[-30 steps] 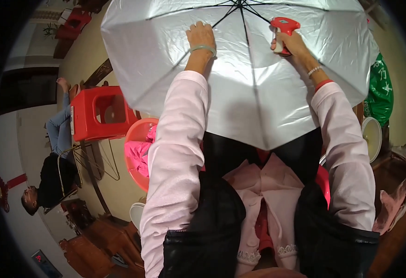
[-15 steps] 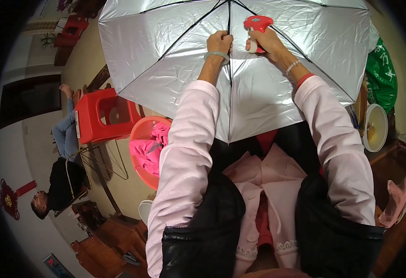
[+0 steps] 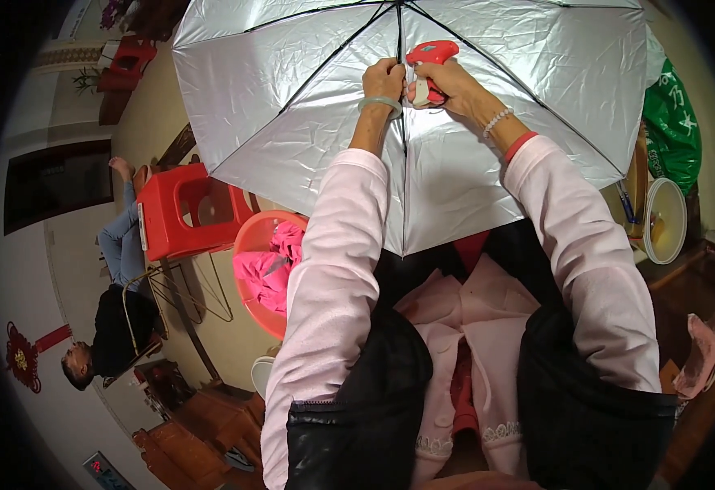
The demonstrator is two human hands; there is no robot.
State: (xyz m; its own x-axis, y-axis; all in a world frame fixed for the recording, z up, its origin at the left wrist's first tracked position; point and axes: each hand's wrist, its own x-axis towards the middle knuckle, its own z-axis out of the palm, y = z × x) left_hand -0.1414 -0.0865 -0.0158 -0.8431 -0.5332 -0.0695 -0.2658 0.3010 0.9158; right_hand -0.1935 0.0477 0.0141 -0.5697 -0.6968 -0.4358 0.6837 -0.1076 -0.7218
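An opened umbrella (image 3: 496,175) spreads across the far middle of the scene, its silver, wrinkled lining facing the person and its dark ribs fanning out from a hub at the far edge. One panel corner points toward the person's lap. The left hand (image 3: 384,82) is at the middle rib (image 3: 404,147); its grip is narrow, fingers and thumb bent closed on that rib, with the fingertips partly hidden. A pale bangle (image 3: 382,101) circles the left wrist. Just to the right, the right hand (image 3: 447,83) holds a red-and-white handheld tool (image 3: 432,52); this grip is wrapped around the handle, and the tool's red head stands out above the fingers, over the lining and close beside the left hand. A beaded bracelet (image 3: 499,122) sits on the right wrist. Both forearms wear pale pink sleeves.

To the left, on the floor, stand a red plastic stool (image 3: 157,224) and, nearer, an orange-pink basin (image 3: 246,237) with bright pink cloth (image 3: 264,276) in it. Farther left, a person in a black top (image 3: 119,331) and blue jeans is seated. To the right of the umbrella are a green bag (image 3: 674,135) and, nearer, a round white container (image 3: 684,220). Brown wooden furniture (image 3: 206,433) fills the near left.
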